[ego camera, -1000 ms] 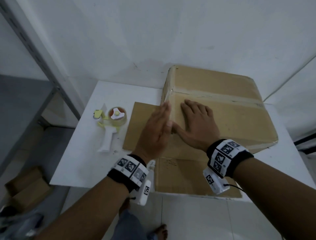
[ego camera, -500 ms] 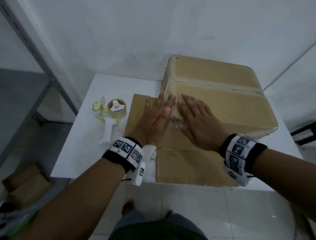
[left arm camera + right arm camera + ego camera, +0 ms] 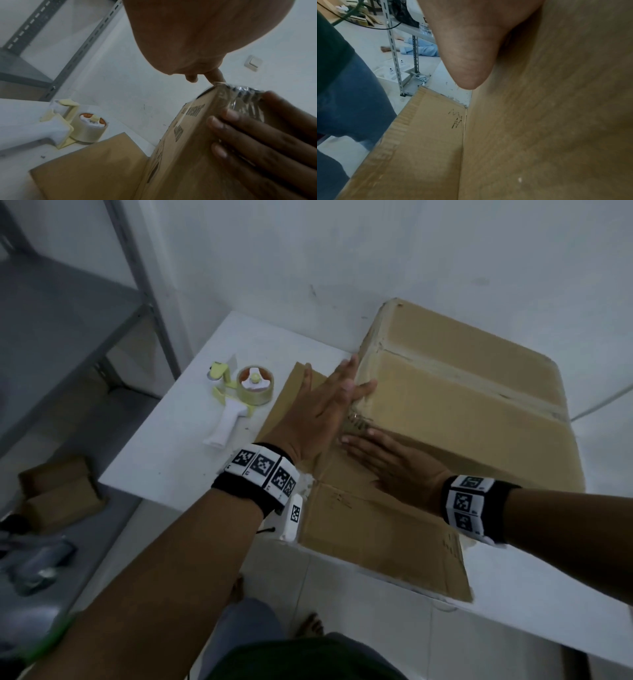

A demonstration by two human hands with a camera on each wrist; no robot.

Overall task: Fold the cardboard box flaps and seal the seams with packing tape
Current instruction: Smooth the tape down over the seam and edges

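The cardboard box (image 3: 462,412) stands on the white table (image 3: 164,460), with a strip of tape along its top seam. My left hand (image 3: 329,402) lies flat against the box's left wall near the top corner, fingers straight. My right hand (image 3: 387,460) presses flat on the near wall, fingers pointing left. In the left wrist view, clear tape (image 3: 240,97) wraps over the box corner and the right hand's fingers (image 3: 248,135) rest just below it. Loose flaps (image 3: 376,529) lie flat on the table around the box's base. The tape dispenser (image 3: 239,398) lies untouched to the left.
A grey metal shelf rack (image 3: 144,296) stands left of the table, which sits against a white wall. Small cardboard boxes (image 3: 58,491) lie on the floor at the left. The near flap (image 3: 419,148) overhangs the table's front edge, close to my legs.
My right hand has slid off the box top and down onto the near wall. My left hand stayed flat on the left wall, reaching slightly further toward the top corner.
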